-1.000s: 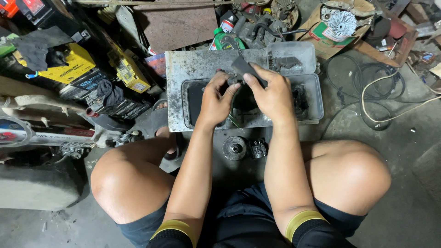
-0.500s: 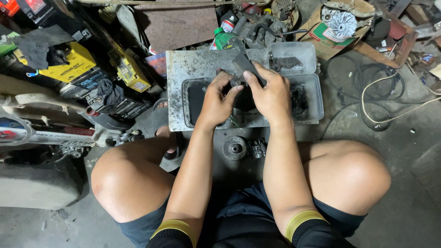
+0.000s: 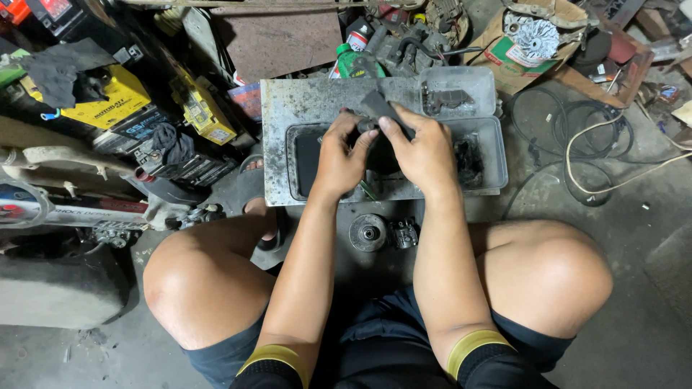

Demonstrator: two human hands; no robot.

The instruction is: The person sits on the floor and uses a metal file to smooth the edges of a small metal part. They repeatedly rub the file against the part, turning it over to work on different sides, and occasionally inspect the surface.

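A dark, grimy metal part [image 3: 380,108] is held between both hands over a shallow grey metal tray [image 3: 277,144] on the floor, approx. at the tray's middle, just above a dark oily basin [image 3: 306,155] sunk in it. The left hand [image 3: 340,155] is closed w/ fingertips pinched on the part's near end; the right hand [image 3: 425,151] is curled around the part from the other side, thumb & forefinger pressed on it. A small clear plastic tub [image 3: 461,94] w/ dark bits is set at the tray's far right corner. Just below the tray, between the knees, a round pulley-like piece [image 3: 368,232] & a small metal fitting [image 3: 404,233] are seen on the floor, close together. A green spray can [image 3: 353,61] & a greasy engine assy. [image 3: 404,39] are found beyond the tray. Yellow-topped batteries [image 3: 119,97] are stacked at the left; coiled cables [image 3: 584,144] lie at the right.
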